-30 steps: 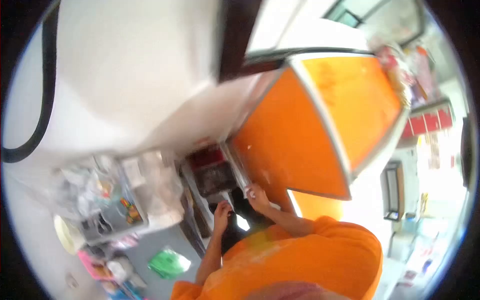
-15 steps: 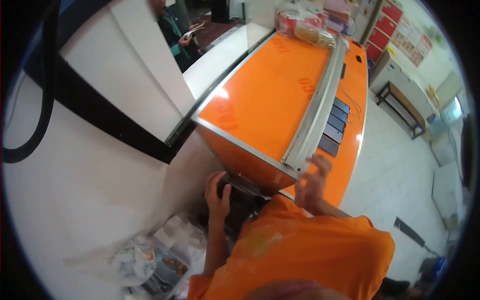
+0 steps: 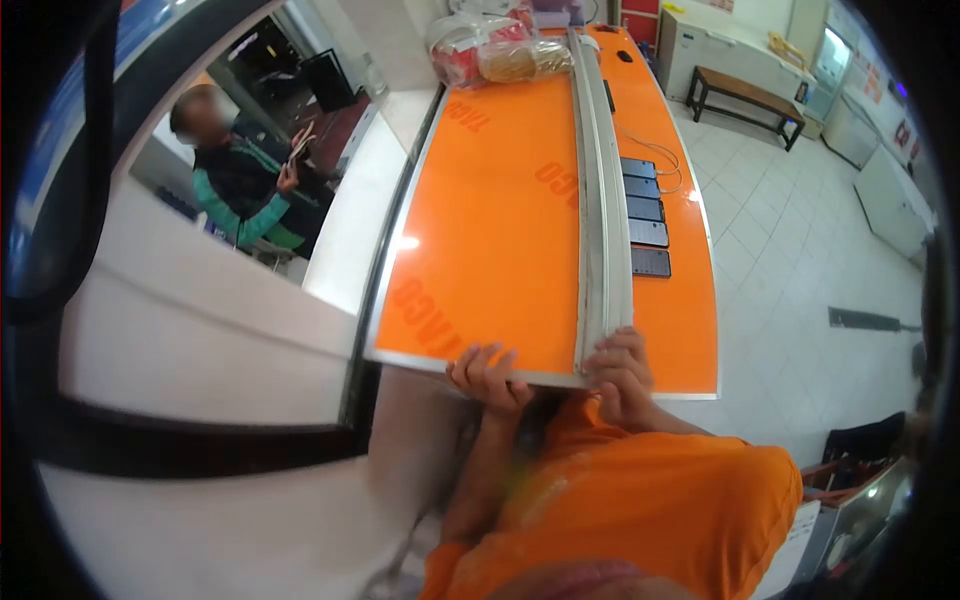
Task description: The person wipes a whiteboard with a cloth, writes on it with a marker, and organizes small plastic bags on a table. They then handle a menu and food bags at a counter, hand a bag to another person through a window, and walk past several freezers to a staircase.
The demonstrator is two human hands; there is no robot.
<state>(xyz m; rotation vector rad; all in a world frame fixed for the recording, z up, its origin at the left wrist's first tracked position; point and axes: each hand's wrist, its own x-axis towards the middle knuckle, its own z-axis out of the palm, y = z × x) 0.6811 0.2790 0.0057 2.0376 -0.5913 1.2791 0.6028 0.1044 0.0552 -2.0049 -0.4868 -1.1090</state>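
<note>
My left hand (image 3: 492,380) is at the near edge of the orange counter (image 3: 480,230), its fingers curled over the metal trim and its palm below. To the right, my right hand (image 3: 622,378) has its fingers bent around the near end of the long grey metal rail (image 3: 603,220), at the counter's corner. The rail runs lengthwise along the raised orange top. Several phones (image 3: 645,208) lie in a row on the lower orange ledge to its right, with a white cable near them.
Plastic-wrapped packages (image 3: 490,50) sit at the counter's far end. Beyond a window opening at left, a person (image 3: 260,190) holds something thin and pale. A wooden bench (image 3: 745,100) stands across the tiled floor, before a white chest freezer (image 3: 735,55).
My left hand has come up from beneath the counter to its front edge. My right hand has closed onto the rail's end. The view has turned, showing more of the person behind the window.
</note>
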